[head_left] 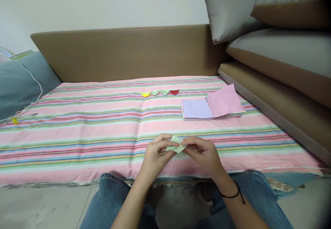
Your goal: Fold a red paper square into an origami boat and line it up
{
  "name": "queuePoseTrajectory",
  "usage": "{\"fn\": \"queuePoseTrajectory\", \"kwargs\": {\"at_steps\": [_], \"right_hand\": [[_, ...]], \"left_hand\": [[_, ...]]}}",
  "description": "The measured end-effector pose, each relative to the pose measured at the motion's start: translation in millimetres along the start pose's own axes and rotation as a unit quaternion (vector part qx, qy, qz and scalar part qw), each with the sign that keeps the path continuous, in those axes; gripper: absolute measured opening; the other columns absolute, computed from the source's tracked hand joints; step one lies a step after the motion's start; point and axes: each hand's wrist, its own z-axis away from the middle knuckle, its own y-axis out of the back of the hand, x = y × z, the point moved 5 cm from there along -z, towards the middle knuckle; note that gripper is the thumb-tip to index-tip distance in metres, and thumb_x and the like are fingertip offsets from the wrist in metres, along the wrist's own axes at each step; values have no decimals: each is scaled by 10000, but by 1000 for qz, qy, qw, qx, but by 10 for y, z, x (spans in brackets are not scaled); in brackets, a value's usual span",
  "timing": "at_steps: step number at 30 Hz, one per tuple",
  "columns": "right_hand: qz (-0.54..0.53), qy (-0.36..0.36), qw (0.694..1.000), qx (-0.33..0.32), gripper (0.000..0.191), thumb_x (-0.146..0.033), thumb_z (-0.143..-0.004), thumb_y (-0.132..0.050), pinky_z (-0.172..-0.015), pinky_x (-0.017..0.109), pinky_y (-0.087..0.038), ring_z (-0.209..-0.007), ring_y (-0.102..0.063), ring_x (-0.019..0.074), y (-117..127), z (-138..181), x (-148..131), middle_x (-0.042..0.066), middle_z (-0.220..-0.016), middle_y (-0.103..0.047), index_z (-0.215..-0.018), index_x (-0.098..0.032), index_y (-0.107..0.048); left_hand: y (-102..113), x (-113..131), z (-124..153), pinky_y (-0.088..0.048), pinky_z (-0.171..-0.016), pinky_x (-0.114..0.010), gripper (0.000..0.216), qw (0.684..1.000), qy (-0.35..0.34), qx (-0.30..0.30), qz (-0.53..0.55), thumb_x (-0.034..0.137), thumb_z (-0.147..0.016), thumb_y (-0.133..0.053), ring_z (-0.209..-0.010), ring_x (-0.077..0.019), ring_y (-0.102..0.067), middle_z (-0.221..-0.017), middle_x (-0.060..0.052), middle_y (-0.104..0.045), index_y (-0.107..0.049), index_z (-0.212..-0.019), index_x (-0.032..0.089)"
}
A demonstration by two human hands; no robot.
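Note:
Between my two hands is a small pale green folded paper [177, 140], held just above the striped cloth near its front edge. My left hand [158, 152] pinches the left side of the paper with thumb and fingers. On its right side, my right hand [204, 151] grips it the same way. Farther back lie small folded paper pieces in a row: a yellow one [145, 94], two pale green ones [164, 92] and a dark red one [174, 92]. Parts of the held paper are covered by my fingers.
An open stack of coloured paper, with a lilac sheet [197, 108] and a raised pink sheet [224, 100], lies right of the row. The striped cloth [103, 125] covers the seat. Grey and brown cushions [281, 50] pile up at right. A white cable [38, 84] runs at left.

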Motion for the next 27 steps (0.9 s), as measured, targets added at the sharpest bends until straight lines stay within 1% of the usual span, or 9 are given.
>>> {"fn": "queuePoseTrajectory", "kwargs": {"at_steps": [3,5,9,13,17,19,23,25,27], "right_hand": [[-28,-35,999,22,72,-237,-701,-719,-629,282,-574,-707,-665,183,12,16,47,30,-760,-696,-767,-219,-695],[-29,-41,998,24,43,-230,-694,-724,-634,282,-576,-711,-669,187,15,21,53,30,-737,-701,-721,-215,-696],[-36,-45,998,26,39,-217,-678,-733,-613,277,-577,-674,-670,182,19,17,36,26,-718,-707,-700,-215,-701],[-38,-58,997,37,60,-246,-663,-740,-590,274,-570,-640,-664,179,11,10,17,27,-690,-707,-673,-207,-696],[-38,-77,993,80,99,-263,-630,-760,-519,247,-537,-569,-638,159,21,17,26,18,-620,-684,-656,-200,-689],[-40,-86,991,93,105,-262,-624,-763,-498,239,-521,-541,-622,149,22,25,37,14,-596,-672,-647,-196,-685],[-45,-104,989,95,97,-255,-639,-753,-501,231,-511,-538,-611,139,12,38,63,12,-590,-666,-633,-192,-680],[-46,-107,989,89,85,-246,-649,-746,-509,224,-509,-547,-611,135,9,39,72,9,-593,-665,-634,-193,-681],[-45,-106,990,78,74,-237,-657,-739,-513,223,-509,-553,-613,135,5,38,77,10,-595,-665,-636,-193,-683]], "left_hand": [[8,14,10,-477,-561,-172,100,1000,-3,13,4,167,-708,-660,-820,-149,-600,-936,-65,-592,-728,-773,202],[7,19,13,-463,-540,-172,76,1000,0,18,-1,184,-692,-680,-814,-158,-597,-918,-73,-593,-729,-750,189],[-2,14,11,-434,-508,-175,67,1000,12,23,-3,202,-680,-691,-793,-162,-582,-898,-83,-584,-724,-730,171],[-13,17,5,-401,-489,-173,68,999,19,26,-2,212,-691,-680,-737,-135,-561,-885,-76,-569,-717,-719,163],[-33,16,17,-350,-454,-171,70,999,29,35,2,216,-696,-673,-642,-89,-508,-873,-61,-551,-700,-697,151],[-48,-1,26,-347,-450,-173,77,999,35,37,14,221,-696,-672,-617,-77,-487,-875,-56,-540,-687,-686,146],[-76,-55,32,-364,-439,-179,125,997,61,30,33,263,-695,-678,-561,-51,-456,-920,-57,-519,-678,-690,138],[-76,-62,31,-393,-451,-180,160,996,71,32,43,295,-702,-674,-619,-81,-503,-922,-65,-514,-679,-683,136],[-71,-48,29,-443,-501,-185,189,995,72,32,54,316,-717,-661,-746,-137,-553,-902,-74,-516,-676,-659,136]]}}
